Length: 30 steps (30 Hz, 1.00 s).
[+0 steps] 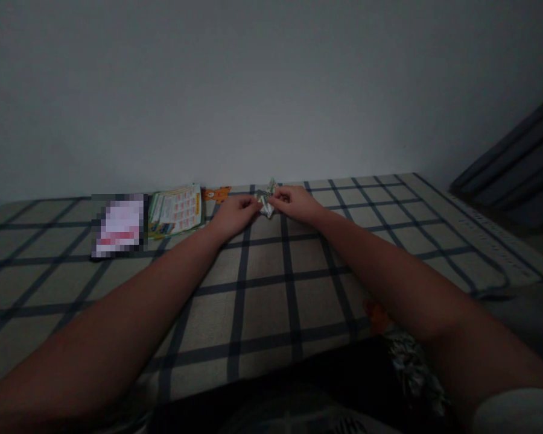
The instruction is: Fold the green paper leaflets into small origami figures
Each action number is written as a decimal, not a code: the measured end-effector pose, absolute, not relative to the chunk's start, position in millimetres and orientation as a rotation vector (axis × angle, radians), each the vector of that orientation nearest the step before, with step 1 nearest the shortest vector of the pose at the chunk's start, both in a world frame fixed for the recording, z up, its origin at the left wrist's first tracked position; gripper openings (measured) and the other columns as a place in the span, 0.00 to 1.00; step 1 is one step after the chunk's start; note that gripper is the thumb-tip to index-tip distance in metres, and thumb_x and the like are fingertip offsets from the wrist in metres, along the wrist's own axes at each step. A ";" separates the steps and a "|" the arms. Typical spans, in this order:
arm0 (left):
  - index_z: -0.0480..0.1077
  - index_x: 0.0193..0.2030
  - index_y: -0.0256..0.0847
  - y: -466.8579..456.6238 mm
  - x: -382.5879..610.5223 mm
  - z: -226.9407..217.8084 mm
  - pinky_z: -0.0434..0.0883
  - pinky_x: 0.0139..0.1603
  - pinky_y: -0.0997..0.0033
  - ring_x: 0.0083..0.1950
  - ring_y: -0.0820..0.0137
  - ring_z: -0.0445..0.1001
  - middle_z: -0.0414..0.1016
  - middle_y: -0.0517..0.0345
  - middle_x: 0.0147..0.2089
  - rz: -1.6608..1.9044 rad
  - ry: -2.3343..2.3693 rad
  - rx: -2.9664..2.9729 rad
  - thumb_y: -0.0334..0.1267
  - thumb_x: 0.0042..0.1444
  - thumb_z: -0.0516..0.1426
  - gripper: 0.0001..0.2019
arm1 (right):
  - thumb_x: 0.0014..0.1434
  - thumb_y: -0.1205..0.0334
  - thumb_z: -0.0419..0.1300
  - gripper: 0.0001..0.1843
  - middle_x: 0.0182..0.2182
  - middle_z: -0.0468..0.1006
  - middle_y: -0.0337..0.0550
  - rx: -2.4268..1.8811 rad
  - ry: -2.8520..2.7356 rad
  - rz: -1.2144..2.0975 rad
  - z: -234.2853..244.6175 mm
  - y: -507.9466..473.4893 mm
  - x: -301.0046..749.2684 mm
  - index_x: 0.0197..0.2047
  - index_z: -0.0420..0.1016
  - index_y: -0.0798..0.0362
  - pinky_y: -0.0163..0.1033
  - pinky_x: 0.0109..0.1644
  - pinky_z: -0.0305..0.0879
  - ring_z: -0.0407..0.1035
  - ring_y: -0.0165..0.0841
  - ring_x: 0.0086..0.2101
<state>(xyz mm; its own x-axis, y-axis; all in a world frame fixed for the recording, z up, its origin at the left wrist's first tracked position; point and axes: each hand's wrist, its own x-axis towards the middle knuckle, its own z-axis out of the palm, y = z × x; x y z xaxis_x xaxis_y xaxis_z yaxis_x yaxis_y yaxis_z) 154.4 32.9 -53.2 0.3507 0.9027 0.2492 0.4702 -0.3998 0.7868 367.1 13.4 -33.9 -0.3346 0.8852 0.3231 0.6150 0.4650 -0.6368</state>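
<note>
A small folded piece of printed paper (266,206), whitish with greenish marks and pointed corners, is held between my two hands above the far part of the checked cloth. My left hand (238,214) pinches its left side with thumb and fingers. On the other side, my right hand (294,202) is closed on its right edge in a similar pinch. One pointed corner sticks up behind the right fingertips, and another hangs below. Dim light and the fingers hide the exact folds.
A cream cloth with dark checks (262,307) covers the surface up to the grey wall (271,90). Left of my hands lie green-and-white printed sheets (178,210) and a blurred-out phone-like object (120,226). Dark folded fabric (520,157) hangs at the right. Crumpled patterned material (414,367) shows near my right forearm.
</note>
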 end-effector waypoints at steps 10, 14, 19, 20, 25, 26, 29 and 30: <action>0.67 0.20 0.41 30.0 151.3 -44.2 0.55 0.24 0.70 0.23 0.71 0.62 0.65 0.61 0.18 1.047 1.306 1.888 0.47 0.53 0.56 0.16 | 0.65 0.49 0.63 0.22 0.41 0.81 0.44 -1.010 -2.370 0.191 -27.1 -2.2 362.6 0.57 0.78 0.51 0.37 0.44 0.60 0.72 0.35 0.40; 0.69 0.21 0.40 30.4 151.8 -45.5 0.56 0.24 0.70 0.22 0.71 0.62 0.65 0.61 0.18 1.034 1.298 1.900 0.47 0.53 0.57 0.16 | 0.69 0.54 0.59 0.16 0.45 0.82 0.46 -1.034 -2.382 0.112 -31.3 -0.9 359.3 0.54 0.81 0.50 0.39 0.50 0.61 0.73 0.37 0.46; 0.74 0.27 0.39 34.0 153.2 -51.2 0.59 0.24 0.70 0.22 0.71 0.64 0.70 0.57 0.22 1.039 1.182 1.746 0.57 0.58 0.57 0.22 | 0.69 0.56 0.57 0.17 0.44 0.83 0.49 -1.070 -2.250 0.087 -28.6 -0.1 361.8 0.50 0.83 0.55 0.39 0.49 0.62 0.73 0.36 0.43; 0.76 0.30 0.38 35.2 153.2 -52.9 0.61 0.24 0.70 0.22 0.71 0.65 0.72 0.56 0.24 1.036 1.142 1.734 0.59 0.59 0.56 0.24 | 0.68 0.56 0.57 0.17 0.43 0.83 0.49 -1.088 -2.211 0.100 -27.2 0.2 363.3 0.50 0.82 0.55 0.38 0.48 0.62 0.73 0.36 0.42; 0.79 0.38 0.38 37.2 152.6 -57.4 0.66 0.30 0.70 0.27 0.70 0.70 0.78 0.53 0.30 0.971 1.126 1.884 0.60 0.63 0.53 0.26 | 0.67 0.57 0.58 0.15 0.42 0.83 0.48 -1.266 -1.934 0.111 -20.6 5.8 376.2 0.49 0.81 0.55 0.39 0.48 0.64 0.74 0.36 0.42; 0.79 0.39 0.38 36.3 152.7 -56.8 0.67 0.32 0.69 0.29 0.68 0.72 0.79 0.53 0.32 0.956 1.148 1.943 0.58 0.62 0.55 0.24 | 0.67 0.57 0.58 0.14 0.41 0.83 0.48 -1.312 -1.874 0.105 -19.7 7.5 379.5 0.48 0.81 0.55 0.40 0.48 0.64 0.74 0.36 0.41; 0.80 0.40 0.40 32.9 153.1 -53.4 0.72 0.45 0.63 0.41 0.63 0.77 0.82 0.51 0.39 0.934 1.139 2.182 0.52 0.61 0.58 0.18 | 0.66 0.59 0.59 0.12 0.41 0.83 0.47 -1.456 -1.734 0.112 -18.8 11.9 388.3 0.46 0.81 0.54 0.40 0.46 0.65 0.74 0.37 0.40; 0.80 0.41 0.40 32.2 153.1 -52.5 0.72 0.50 0.61 0.45 0.61 0.78 0.82 0.51 0.41 0.935 1.095 2.261 0.51 0.61 0.58 0.17 | 0.65 0.59 0.59 0.12 0.41 0.83 0.47 -1.497 -1.715 0.126 -19.2 13.1 390.4 0.46 0.81 0.53 0.40 0.46 0.65 0.74 0.37 0.40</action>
